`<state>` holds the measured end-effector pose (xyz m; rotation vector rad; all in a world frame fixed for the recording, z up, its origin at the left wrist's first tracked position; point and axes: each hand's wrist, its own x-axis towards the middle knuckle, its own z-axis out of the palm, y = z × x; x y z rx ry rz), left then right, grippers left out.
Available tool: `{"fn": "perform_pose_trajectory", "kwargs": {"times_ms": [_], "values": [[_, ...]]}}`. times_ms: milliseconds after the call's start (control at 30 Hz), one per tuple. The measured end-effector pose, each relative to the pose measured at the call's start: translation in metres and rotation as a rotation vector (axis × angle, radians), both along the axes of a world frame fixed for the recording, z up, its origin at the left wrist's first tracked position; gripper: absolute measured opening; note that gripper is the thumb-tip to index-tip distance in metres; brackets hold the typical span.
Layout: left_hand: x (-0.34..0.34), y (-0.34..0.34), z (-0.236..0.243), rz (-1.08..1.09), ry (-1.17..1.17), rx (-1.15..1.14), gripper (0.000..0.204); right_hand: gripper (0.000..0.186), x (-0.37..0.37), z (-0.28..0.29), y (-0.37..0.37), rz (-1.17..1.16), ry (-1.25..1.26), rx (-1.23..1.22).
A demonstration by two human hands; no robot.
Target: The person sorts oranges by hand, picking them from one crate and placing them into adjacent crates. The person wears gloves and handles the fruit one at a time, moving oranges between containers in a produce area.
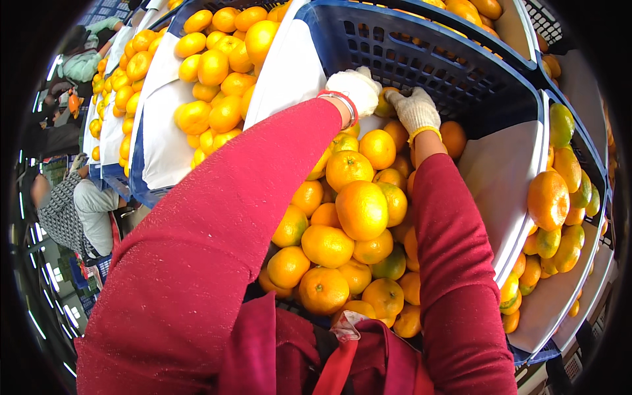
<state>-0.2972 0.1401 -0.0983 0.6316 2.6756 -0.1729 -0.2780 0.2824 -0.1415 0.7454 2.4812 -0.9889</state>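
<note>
Below me a blue plastic crate, lined with white sheets, holds a heap of orange citrus fruit, some tinged green. My left hand, in a white glove with red and pale bands at the wrist, is curled at the crate's far end; what its fingers hold is hidden. Just right of it my right hand, in a cream glove with a yellow cuff, has its fingers bent against an orange fruit between the two hands. White liner sheet lies along the crate's right side.
More fruit-filled crates stand at the left, right and beyond the far rim. At the far left, a person in a patterned top and another in a pale green top are beside the crates.
</note>
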Motion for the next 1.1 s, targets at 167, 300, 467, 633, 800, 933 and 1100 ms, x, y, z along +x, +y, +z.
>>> {"fn": "perform_pose_trajectory", "kwargs": {"times_ms": [167,300,467,633,800,933,1100], "values": [[-0.01,-0.003,-0.015,-0.015,0.026,-0.032,0.043,0.09,0.006,0.018,-0.024,0.007,-0.059,0.079],[-0.016,-0.009,-0.022,-0.013,-0.02,0.001,0.045,0.089,0.009,0.015,-0.025,-0.029,-0.058,0.039],[-0.009,0.013,-0.001,-0.176,-0.178,0.019,0.062,0.061,0.005,-0.019,-0.016,-0.095,0.012,0.012],[-0.014,0.004,-0.006,-0.13,-0.246,-0.027,0.063,0.063,0.024,0.031,0.019,0.447,0.016,0.022],[-0.023,0.016,0.007,-0.225,-0.228,-0.039,0.057,0.055,0.029,0.035,-0.011,0.732,-0.1,0.211],[-0.027,0.006,-0.006,-0.161,-0.144,0.089,0.041,0.031,0.047,0.032,-0.031,0.888,0.286,0.176],[-0.02,0.01,-0.013,-0.123,-0.248,0.102,0.052,0.039,0.037,0.05,0.005,0.314,0.045,0.106]]}}
